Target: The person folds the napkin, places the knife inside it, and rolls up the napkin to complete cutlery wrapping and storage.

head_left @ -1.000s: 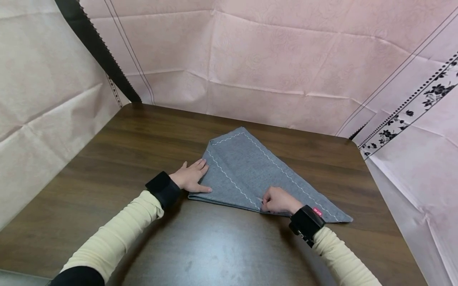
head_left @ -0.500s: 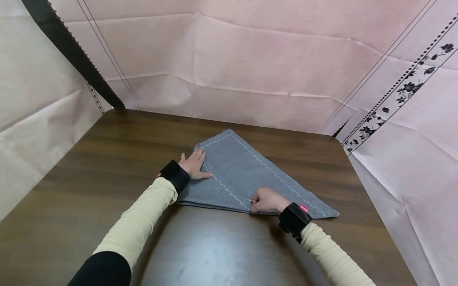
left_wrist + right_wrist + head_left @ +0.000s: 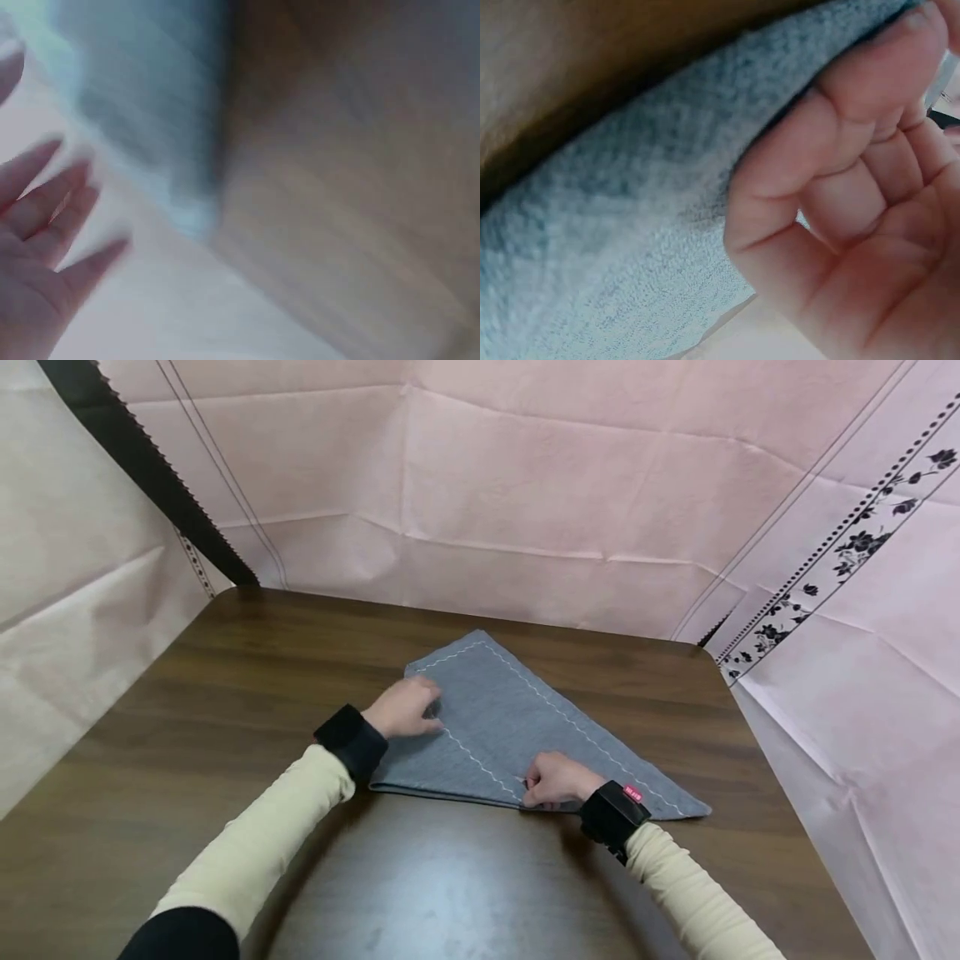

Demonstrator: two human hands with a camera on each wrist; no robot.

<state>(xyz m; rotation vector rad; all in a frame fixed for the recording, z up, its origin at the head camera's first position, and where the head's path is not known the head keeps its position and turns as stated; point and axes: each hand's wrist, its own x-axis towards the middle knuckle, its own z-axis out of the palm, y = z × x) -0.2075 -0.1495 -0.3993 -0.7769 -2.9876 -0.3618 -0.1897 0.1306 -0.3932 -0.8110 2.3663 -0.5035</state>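
A folded grey cloth (image 3: pixel 502 710) with wavy white stitching lies on the wooden table, its long tip pointing right. My left hand (image 3: pixel 407 707) is over the cloth's left side, fingers loosely bent; the left wrist view shows these fingers (image 3: pixel 46 206) spread, blurred and holding nothing, with the blurred cloth (image 3: pixel 150 82) beside them. Near the middle of the front edge, my right hand (image 3: pixel 557 779) pinches the cloth. In the right wrist view its curled fingers (image 3: pixel 780 165) press against the fabric (image 3: pixel 645 172), and part of the grip is hidden.
The dark wooden table (image 3: pixel 300 635) has rounded far corners. Behind it and at both sides hangs a creased pale pink sheet (image 3: pixel 517 485), with a black band at left and a floral strip at right. Both wrists wear black bands (image 3: pixel 351 742).
Between the earlier frames, my left hand moved farther up the cloth's left side. Since then its flat, spread fingers have lifted and bent. My right hand keeps its pinch on the front edge.
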